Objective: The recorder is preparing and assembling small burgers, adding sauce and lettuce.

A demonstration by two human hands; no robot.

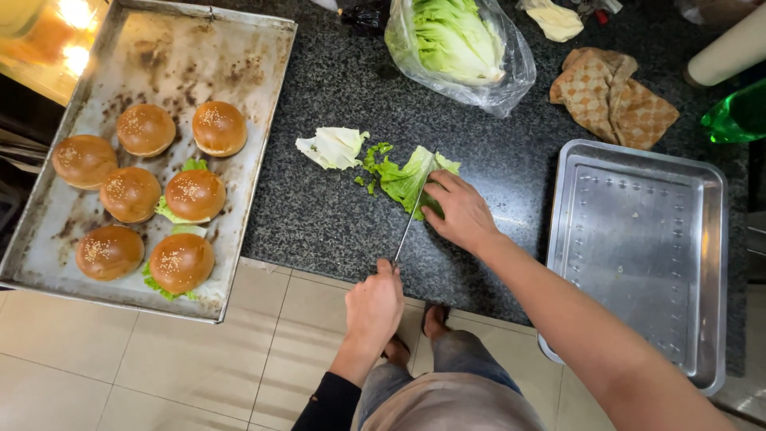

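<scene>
So the person's left hand is wrapped tight around a knife handle, blade running up toward 1 o'clock from that fist. The right hand lies flat on a lettuce leaf on the dark counter, fingers together and pressing down. The leaf sticks out at about 10 o'clock from those fingers, and the blade crosses it just beside them. The right hand is nearer the leaf.

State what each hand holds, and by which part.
The left hand grips a knife by its handle. The right hand grasps nothing; it presses down on the lettuce leaf beside the blade.
</scene>
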